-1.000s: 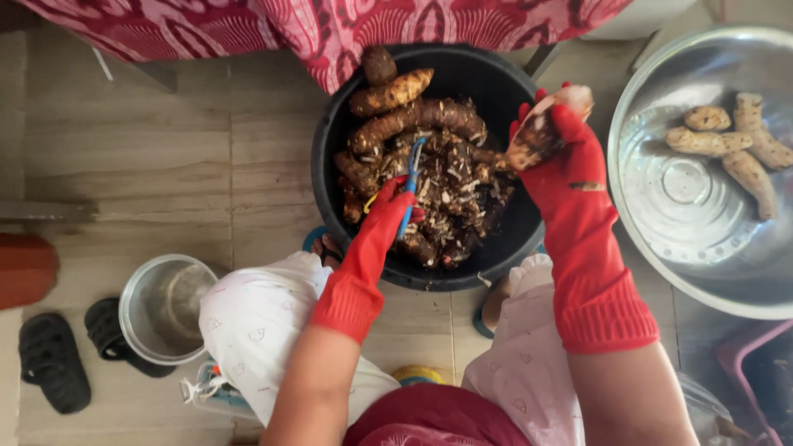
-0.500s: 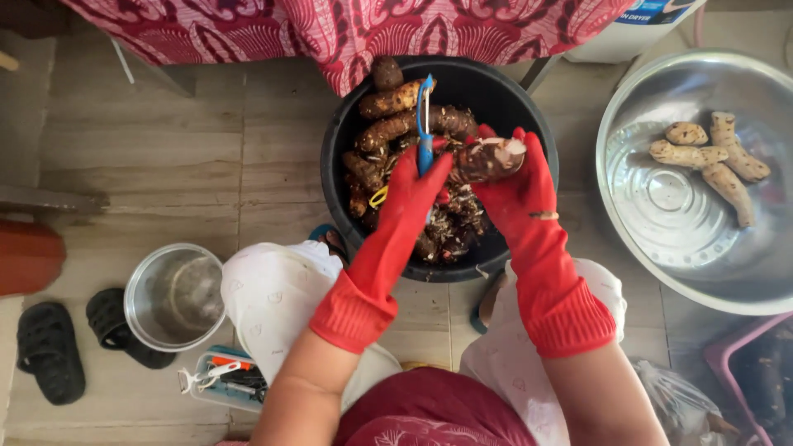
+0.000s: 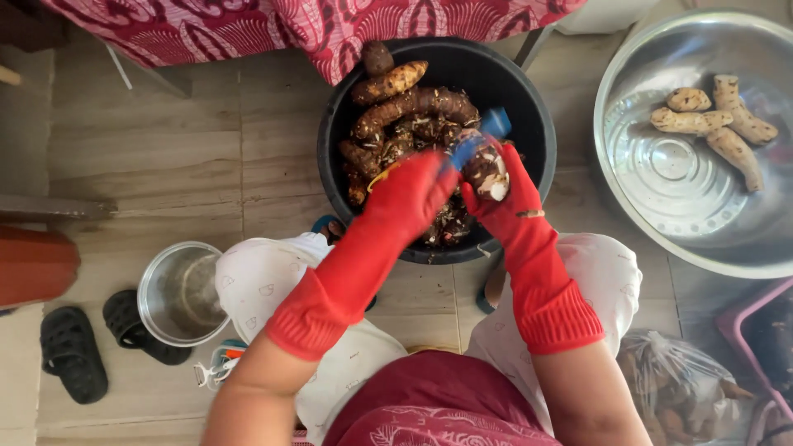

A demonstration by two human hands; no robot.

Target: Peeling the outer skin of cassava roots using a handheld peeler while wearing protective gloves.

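Head view, looking straight down: both hands wear red rubber gloves and meet over a black tub (image 3: pixel 529 91) in the upper middle of the frame. The right hand (image 3: pixel 504 194) is closed around a partly peeled brown root (image 3: pixel 487 169), its pale flesh showing. The left hand (image 3: pixel 417 194) grips a blue-handled peeler (image 3: pixel 479 140) laid against that root. Below them the tub holds more unpeeled brown roots (image 3: pixel 405 107) and loose peelings. At the upper right a large steel basin (image 3: pixel 677 182) holds four peeled roots (image 3: pixel 714 124). A small steel pot (image 3: pixel 178 293) stands on the tiled floor at the lower left, black sandals (image 3: pixel 70 355) beside it. A red patterned cloth (image 3: pixel 330 25) hangs along the top edge.
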